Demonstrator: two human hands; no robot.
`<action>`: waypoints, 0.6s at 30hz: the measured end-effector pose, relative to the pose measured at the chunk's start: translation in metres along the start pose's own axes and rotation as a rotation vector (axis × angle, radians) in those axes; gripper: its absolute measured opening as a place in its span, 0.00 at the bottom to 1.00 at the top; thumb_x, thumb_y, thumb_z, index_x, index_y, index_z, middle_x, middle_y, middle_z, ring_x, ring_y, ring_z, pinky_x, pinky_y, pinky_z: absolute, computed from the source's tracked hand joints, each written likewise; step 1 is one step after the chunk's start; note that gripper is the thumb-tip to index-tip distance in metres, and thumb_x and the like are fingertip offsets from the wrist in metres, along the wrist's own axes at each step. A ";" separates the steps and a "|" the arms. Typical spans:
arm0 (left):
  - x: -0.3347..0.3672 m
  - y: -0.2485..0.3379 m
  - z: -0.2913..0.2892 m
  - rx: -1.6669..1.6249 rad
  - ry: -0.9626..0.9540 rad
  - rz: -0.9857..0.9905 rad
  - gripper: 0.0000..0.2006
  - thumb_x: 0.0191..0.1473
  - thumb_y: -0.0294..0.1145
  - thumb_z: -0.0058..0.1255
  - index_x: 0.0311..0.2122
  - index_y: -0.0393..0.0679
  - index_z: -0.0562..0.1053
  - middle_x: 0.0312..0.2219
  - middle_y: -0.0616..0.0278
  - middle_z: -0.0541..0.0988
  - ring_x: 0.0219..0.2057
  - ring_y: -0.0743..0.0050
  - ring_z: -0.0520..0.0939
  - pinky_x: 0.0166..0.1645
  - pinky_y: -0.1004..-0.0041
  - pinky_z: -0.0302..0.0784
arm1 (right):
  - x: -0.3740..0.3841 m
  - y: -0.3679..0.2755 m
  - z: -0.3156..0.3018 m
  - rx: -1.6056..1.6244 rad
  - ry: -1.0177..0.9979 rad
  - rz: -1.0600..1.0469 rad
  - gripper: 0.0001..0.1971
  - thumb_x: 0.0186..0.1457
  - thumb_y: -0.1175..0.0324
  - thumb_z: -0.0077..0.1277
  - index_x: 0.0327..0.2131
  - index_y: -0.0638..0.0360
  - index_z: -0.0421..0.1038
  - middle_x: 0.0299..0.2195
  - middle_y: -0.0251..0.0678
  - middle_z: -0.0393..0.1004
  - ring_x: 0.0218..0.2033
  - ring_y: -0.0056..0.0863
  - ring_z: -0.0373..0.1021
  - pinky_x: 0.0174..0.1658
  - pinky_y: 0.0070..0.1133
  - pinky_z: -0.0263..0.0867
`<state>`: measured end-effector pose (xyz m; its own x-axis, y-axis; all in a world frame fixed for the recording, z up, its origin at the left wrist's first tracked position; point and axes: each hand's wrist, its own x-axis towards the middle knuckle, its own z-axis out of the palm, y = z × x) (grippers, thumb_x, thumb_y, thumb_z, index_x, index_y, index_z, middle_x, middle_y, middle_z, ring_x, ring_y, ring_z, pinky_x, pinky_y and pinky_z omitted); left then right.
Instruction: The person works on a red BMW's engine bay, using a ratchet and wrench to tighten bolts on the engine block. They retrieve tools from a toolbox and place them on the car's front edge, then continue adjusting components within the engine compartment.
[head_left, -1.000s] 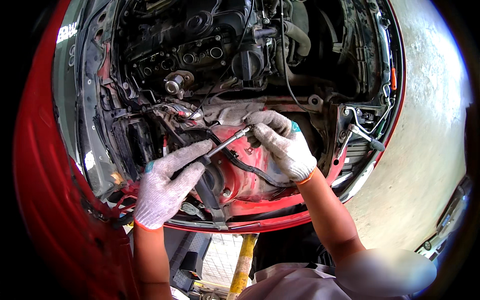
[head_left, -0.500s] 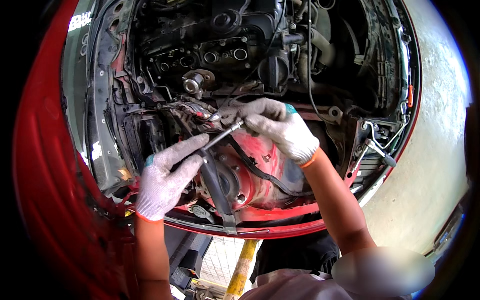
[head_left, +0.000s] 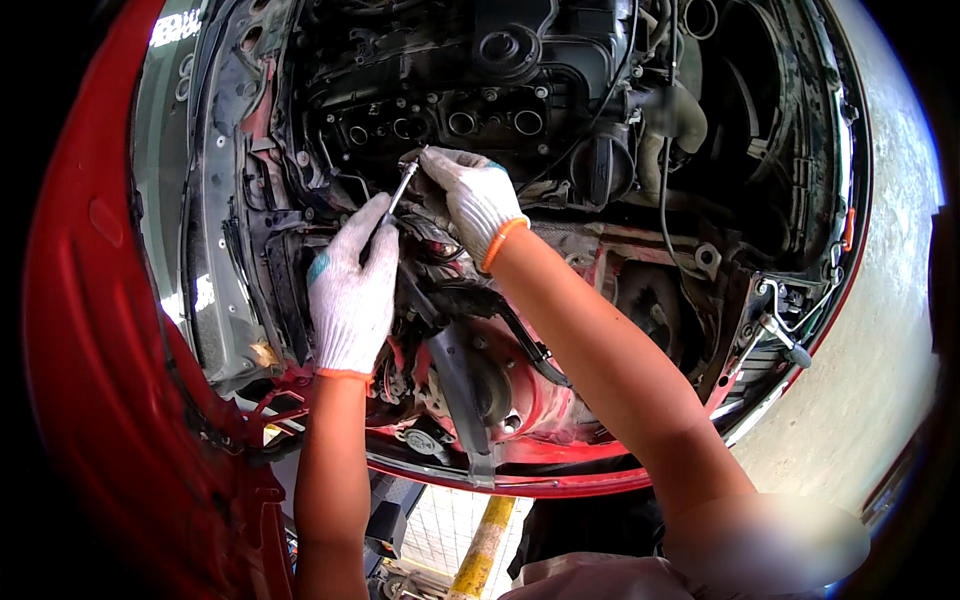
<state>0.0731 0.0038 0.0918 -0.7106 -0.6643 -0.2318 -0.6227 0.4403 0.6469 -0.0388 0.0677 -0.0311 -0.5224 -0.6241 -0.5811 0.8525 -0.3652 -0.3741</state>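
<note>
My left hand [head_left: 354, 290], in a white knit glove with an orange cuff, pinches the lower end of a slim shiny socket tool [head_left: 402, 190] between thumb and fingers. The metal shaft slants up toward the engine. My right hand [head_left: 474, 192], gloved alike, reaches across the bay. Its fingertips are closed together at the shaft's upper end; what they pinch there is too small to make out. Both hands are just in front of the engine's row of round openings [head_left: 461, 123]. The glove hides part of the engine's near edge.
A black ribbed cap [head_left: 603, 170] stands right of the openings, with a thin cable hanging past it. Below my hands, a dark flat strip [head_left: 457, 390] runs down to the red front edge. A tool with a dark grip [head_left: 785, 340] lies at the right side.
Both hands have moved up and toward the engine with the socket tool. Its shaft has turned steeper. My view has shifted, and my right forearm now reaches farther across the bay.
</note>
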 end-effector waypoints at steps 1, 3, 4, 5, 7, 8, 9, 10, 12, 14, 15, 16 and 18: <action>0.005 0.000 0.000 0.046 0.012 -0.002 0.18 0.65 0.33 0.54 0.56 0.35 0.77 0.51 0.50 0.84 0.53 0.65 0.83 0.60 0.71 0.74 | 0.004 0.001 0.004 -0.056 0.022 -0.010 0.12 0.67 0.66 0.55 0.45 0.65 0.79 0.35 0.32 0.83 0.30 0.15 0.74 0.34 0.14 0.71; 0.013 -0.002 0.001 0.179 0.020 0.037 0.18 0.66 0.32 0.53 0.56 0.35 0.77 0.44 0.58 0.85 0.41 0.83 0.80 0.51 0.79 0.74 | 0.007 0.001 0.008 -0.373 0.145 -0.102 0.12 0.63 0.63 0.58 0.41 0.63 0.81 0.29 0.31 0.82 0.24 0.17 0.72 0.28 0.18 0.68; 0.017 -0.002 0.000 0.205 0.004 0.013 0.18 0.65 0.33 0.53 0.56 0.35 0.77 0.44 0.57 0.85 0.41 0.83 0.81 0.51 0.79 0.74 | 0.012 0.001 0.008 -0.533 0.169 -0.171 0.13 0.63 0.62 0.59 0.40 0.63 0.81 0.27 0.30 0.81 0.23 0.17 0.72 0.27 0.18 0.67; 0.021 0.000 0.000 0.231 -0.012 -0.011 0.18 0.65 0.33 0.54 0.56 0.36 0.77 0.43 0.56 0.86 0.42 0.82 0.81 0.52 0.79 0.74 | 0.017 0.001 0.008 -0.693 0.193 -0.241 0.13 0.62 0.61 0.59 0.39 0.63 0.81 0.26 0.30 0.81 0.22 0.17 0.71 0.27 0.19 0.67; 0.029 0.005 -0.002 0.265 -0.034 -0.001 0.18 0.64 0.34 0.53 0.56 0.38 0.78 0.47 0.52 0.85 0.49 0.71 0.84 0.56 0.74 0.75 | 0.019 -0.002 0.007 -0.862 0.193 -0.328 0.15 0.60 0.59 0.56 0.38 0.62 0.82 0.28 0.41 0.82 0.28 0.31 0.77 0.35 0.26 0.72; 0.032 0.006 -0.004 0.296 -0.035 0.032 0.18 0.64 0.35 0.53 0.56 0.38 0.78 0.48 0.51 0.85 0.50 0.68 0.84 0.57 0.72 0.74 | 0.018 -0.004 0.008 -0.936 0.186 -0.357 0.15 0.59 0.59 0.55 0.38 0.61 0.83 0.30 0.46 0.82 0.33 0.39 0.78 0.40 0.29 0.73; 0.035 0.008 -0.005 0.327 -0.037 0.065 0.18 0.64 0.35 0.53 0.55 0.38 0.78 0.49 0.50 0.84 0.52 0.65 0.84 0.58 0.71 0.74 | 0.018 -0.005 0.009 -1.009 0.179 -0.386 0.16 0.59 0.58 0.53 0.37 0.60 0.83 0.33 0.51 0.82 0.37 0.47 0.80 0.45 0.33 0.75; 0.038 0.011 -0.006 0.348 -0.056 0.052 0.19 0.63 0.35 0.52 0.55 0.38 0.78 0.50 0.49 0.84 0.53 0.60 0.84 0.59 0.70 0.74 | 0.019 -0.006 0.009 -1.038 0.178 -0.349 0.16 0.59 0.58 0.51 0.38 0.59 0.83 0.34 0.51 0.82 0.40 0.48 0.79 0.47 0.35 0.74; 0.046 0.009 -0.006 0.312 -0.091 0.031 0.19 0.63 0.35 0.53 0.55 0.38 0.78 0.50 0.50 0.84 0.53 0.63 0.84 0.59 0.71 0.74 | 0.019 -0.008 0.008 -1.100 0.179 -0.345 0.16 0.59 0.58 0.51 0.38 0.58 0.84 0.35 0.51 0.82 0.40 0.48 0.79 0.47 0.35 0.75; 0.052 0.004 -0.006 0.223 -0.121 -0.005 0.18 0.63 0.33 0.53 0.55 0.37 0.78 0.50 0.52 0.84 0.51 0.69 0.84 0.58 0.73 0.74 | 0.020 -0.009 0.006 -1.133 0.178 -0.352 0.16 0.59 0.58 0.50 0.38 0.58 0.84 0.35 0.51 0.82 0.40 0.48 0.79 0.48 0.35 0.74; 0.054 0.003 -0.008 0.219 -0.121 -0.024 0.18 0.63 0.33 0.54 0.55 0.37 0.78 0.47 0.54 0.85 0.48 0.72 0.84 0.56 0.74 0.74 | 0.020 -0.008 0.005 -1.135 0.175 -0.362 0.16 0.59 0.58 0.50 0.38 0.58 0.84 0.35 0.51 0.82 0.40 0.49 0.79 0.48 0.35 0.74; 0.056 0.004 -0.008 0.216 -0.125 -0.041 0.18 0.63 0.33 0.54 0.55 0.37 0.78 0.45 0.57 0.86 0.45 0.74 0.84 0.53 0.75 0.75 | 0.020 -0.009 0.004 -1.137 0.177 -0.372 0.16 0.59 0.58 0.50 0.38 0.58 0.84 0.35 0.51 0.82 0.41 0.49 0.79 0.49 0.35 0.74; 0.063 0.003 -0.007 0.081 -0.139 -0.132 0.18 0.63 0.33 0.55 0.55 0.38 0.79 0.35 0.65 0.83 0.33 0.82 0.79 0.41 0.80 0.72 | 0.022 -0.011 0.001 -1.063 0.155 -0.323 0.17 0.59 0.58 0.49 0.41 0.58 0.83 0.37 0.52 0.82 0.42 0.49 0.79 0.50 0.35 0.74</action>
<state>0.0289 -0.0406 0.0837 -0.6557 -0.6322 -0.4127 -0.7339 0.4054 0.5450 -0.0601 0.0576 -0.0388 -0.7758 -0.4867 -0.4015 0.2639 0.3278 -0.9072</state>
